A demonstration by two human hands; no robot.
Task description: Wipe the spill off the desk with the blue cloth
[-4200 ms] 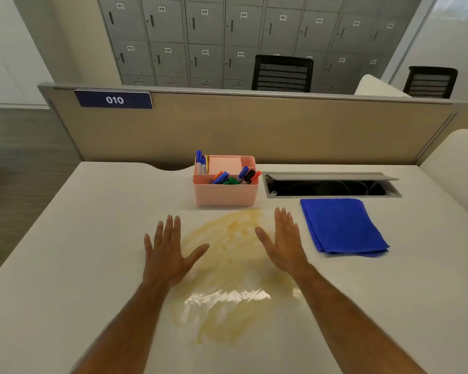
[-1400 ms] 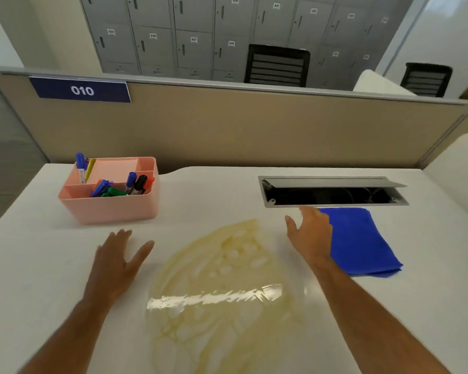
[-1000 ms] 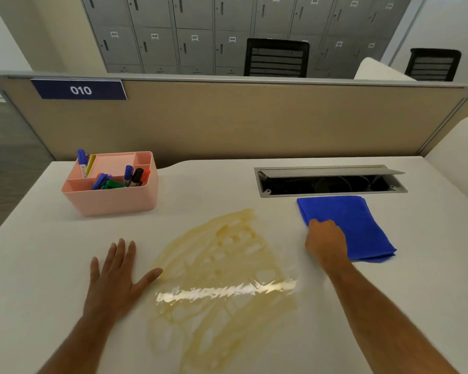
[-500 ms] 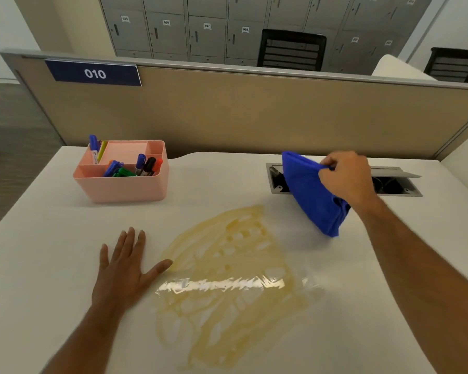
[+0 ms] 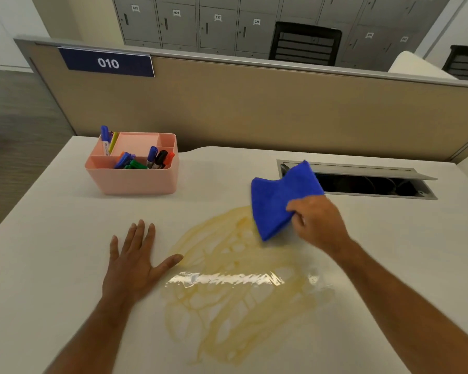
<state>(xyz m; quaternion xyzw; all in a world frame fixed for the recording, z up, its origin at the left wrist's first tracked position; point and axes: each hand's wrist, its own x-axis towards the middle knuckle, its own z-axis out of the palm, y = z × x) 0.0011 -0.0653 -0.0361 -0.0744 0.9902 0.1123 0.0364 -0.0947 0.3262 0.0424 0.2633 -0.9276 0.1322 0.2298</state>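
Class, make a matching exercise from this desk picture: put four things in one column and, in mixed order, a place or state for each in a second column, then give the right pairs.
Things
1. blue cloth
2. left hand
3. pink organizer
4. spill

Places or states
A. flat on the desk, fingers spread
B. yellowish, streaked over the middle of the desk
C. gripped in the right hand, lower corner at the spill's far edge
D. at the far left of the desk, holding markers

Pairs: 1-C, 2-A, 3-D, 4-B
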